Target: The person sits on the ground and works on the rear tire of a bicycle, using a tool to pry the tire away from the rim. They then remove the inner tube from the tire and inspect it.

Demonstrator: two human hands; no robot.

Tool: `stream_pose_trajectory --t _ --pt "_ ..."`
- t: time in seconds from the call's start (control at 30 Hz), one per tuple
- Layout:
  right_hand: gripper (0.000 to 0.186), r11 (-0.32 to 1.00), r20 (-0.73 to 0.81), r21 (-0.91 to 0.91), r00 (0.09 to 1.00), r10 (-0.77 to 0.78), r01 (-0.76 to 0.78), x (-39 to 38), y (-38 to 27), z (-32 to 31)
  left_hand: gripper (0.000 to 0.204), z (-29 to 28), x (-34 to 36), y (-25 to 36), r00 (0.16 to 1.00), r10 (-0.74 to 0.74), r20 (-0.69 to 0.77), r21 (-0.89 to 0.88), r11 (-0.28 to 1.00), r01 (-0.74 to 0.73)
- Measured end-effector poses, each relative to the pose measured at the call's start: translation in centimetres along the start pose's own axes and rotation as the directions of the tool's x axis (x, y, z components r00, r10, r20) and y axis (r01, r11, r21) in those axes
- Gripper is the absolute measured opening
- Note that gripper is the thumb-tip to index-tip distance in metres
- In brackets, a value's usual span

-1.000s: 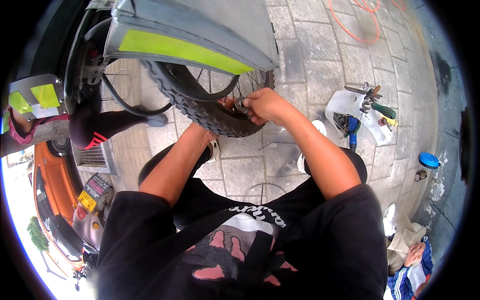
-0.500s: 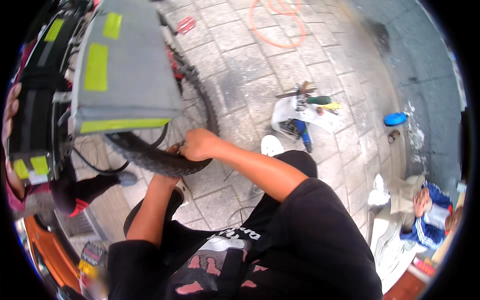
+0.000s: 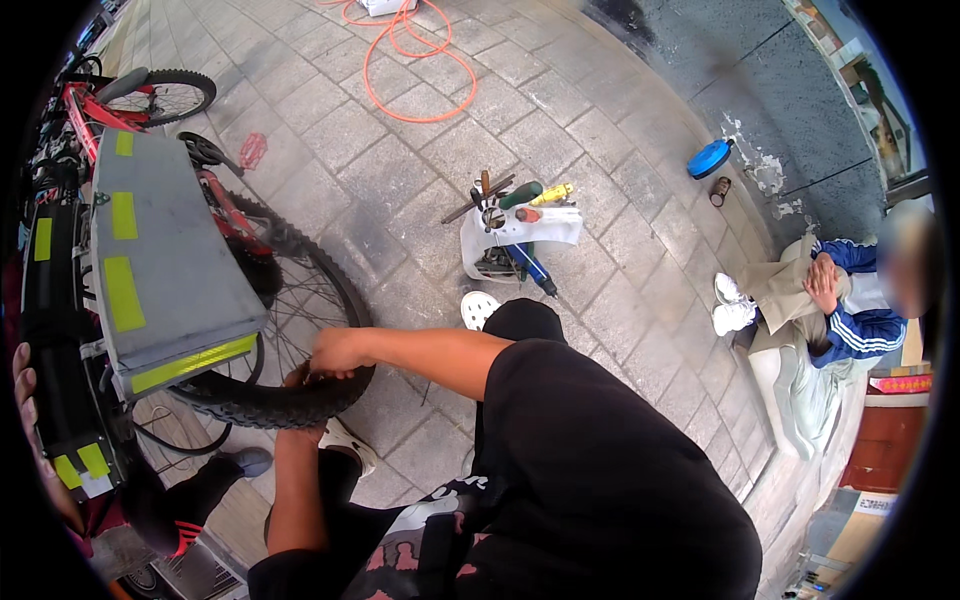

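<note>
A fat knobby bicycle tyre (image 3: 255, 408) with a spoked rim hangs at left centre, beside a grey cargo box (image 3: 175, 290) with yellow-green strips. My left hand (image 3: 300, 422) comes up from below and grips the tyre, mostly hidden by it, some fingers showing at the rim's inner side. My right hand (image 3: 340, 352) reaches across from the right to that inner rim, its fingers curled on something small that I cannot make out. A black tube (image 3: 185, 445) loops below the box.
A white tool holder (image 3: 545, 225) stands ahead on the paving, an orange hose (image 3: 420, 115) beyond. Red bicycle (image 3: 115, 105) behind at left. Blue round object (image 3: 708, 157) and small can (image 3: 718, 191) by the wall. A person (image 3: 845, 300) sits at right; another person's hand (image 3: 25, 380) is at far left.
The view has swung right and upward, so the wheel and hands now sit lower left and more paving and bicycles show. Both hands stay at the rim.
</note>
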State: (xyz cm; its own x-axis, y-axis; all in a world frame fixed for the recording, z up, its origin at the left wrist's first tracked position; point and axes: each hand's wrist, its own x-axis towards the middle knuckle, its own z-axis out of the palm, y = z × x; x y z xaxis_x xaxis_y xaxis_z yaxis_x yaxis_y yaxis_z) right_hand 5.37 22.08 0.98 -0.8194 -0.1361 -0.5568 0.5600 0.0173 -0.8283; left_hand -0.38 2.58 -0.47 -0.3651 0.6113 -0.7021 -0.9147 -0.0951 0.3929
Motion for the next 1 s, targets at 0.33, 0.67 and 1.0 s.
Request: stream_pose_trajectory --t 0.33,0.67,1.0 --pt "0.037 0.986 -0.116 -0.163 0.993 0.003 -0.023 -2.7 -1.5 0.3 0.042 -2.0 2.0 0.3 0.989 -0.046 0.142 0.08 0.996 0.035" --pt "0.021 0.977 -0.225 -0.115 0.963 0.151 -0.18 -1.6 -1.2 1.1 0.044 -5.5 2.6 0.1 0.999 0.015 0.048 0.164 0.986 -0.022" --pt "0.021 0.966 -0.168 -0.041 0.955 0.244 -0.254 -0.4 -1.1 -0.7 0.024 -2.4 1.2 -0.5 0.991 0.131 0.021 0.087 0.987 -0.132"
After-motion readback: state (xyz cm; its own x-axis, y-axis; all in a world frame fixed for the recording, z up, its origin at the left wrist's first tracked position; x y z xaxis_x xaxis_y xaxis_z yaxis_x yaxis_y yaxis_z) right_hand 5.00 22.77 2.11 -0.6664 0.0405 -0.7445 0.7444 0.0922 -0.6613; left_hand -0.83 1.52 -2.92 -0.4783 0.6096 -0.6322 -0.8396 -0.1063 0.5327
